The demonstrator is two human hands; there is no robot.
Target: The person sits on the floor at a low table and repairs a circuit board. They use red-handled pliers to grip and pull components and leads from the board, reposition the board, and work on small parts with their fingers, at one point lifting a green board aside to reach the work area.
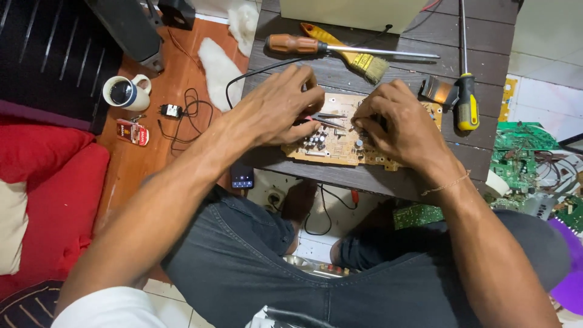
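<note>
Low table (291,163) of dark wood planks, seen from above. On it: tan circuit board (340,146) at front centre, w/ small capacitors; orange-handled screwdriver (297,44) and yellow paintbrush (358,58) crossing near back edge; yellow/black-handled screwdriver (466,103) at rt., shaft pointing away; small orange-brown part (437,91) just beside its handle; black cable (255,71) trailing off the lt. edge; pale box (352,13) at the far edge, mostly cut off by the frame.
</note>
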